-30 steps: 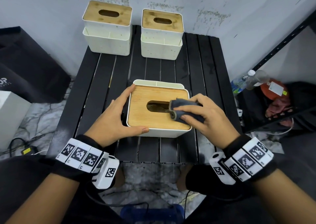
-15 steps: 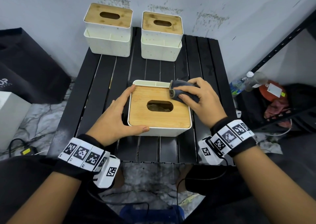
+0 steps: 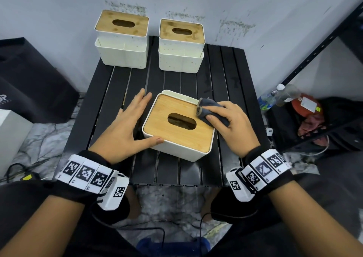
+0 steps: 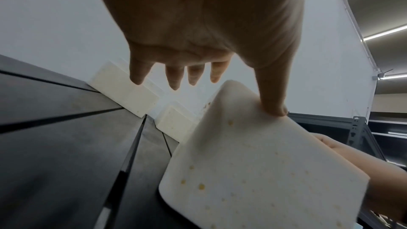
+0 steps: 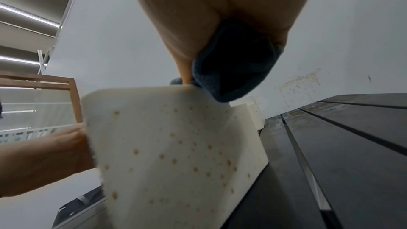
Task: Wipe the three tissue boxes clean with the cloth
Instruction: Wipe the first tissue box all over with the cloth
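Note:
A white tissue box with a bamboo lid [image 3: 176,127] sits turned at an angle in the middle of the black slatted table [image 3: 216,76]. Yellow specks dot its side [image 4: 253,171] [image 5: 176,145]. My right hand [image 3: 229,123] grips a folded dark grey cloth [image 3: 211,109] [image 5: 233,69] against the lid's far right edge. My left hand [image 3: 127,127] lies with straight fingers beside the box, its thumb [image 4: 273,97] pressing the near wall. Two more white tissue boxes, the left one [image 3: 121,39] and the right one [image 3: 180,44], stand at the back by the wall.
A black bag [image 3: 33,84] lies left of the table on the marble floor. A dark metal shelf [image 3: 314,64] stands to the right, with a plastic bottle [image 3: 279,95] and a red item [image 3: 306,107] under it. Cables [image 3: 13,170] trail on the floor.
The near box has turned clockwise at an angle. My right hand with the cloth moved from the lid's middle to its far right edge. My left fingers have come off the box's far corner.

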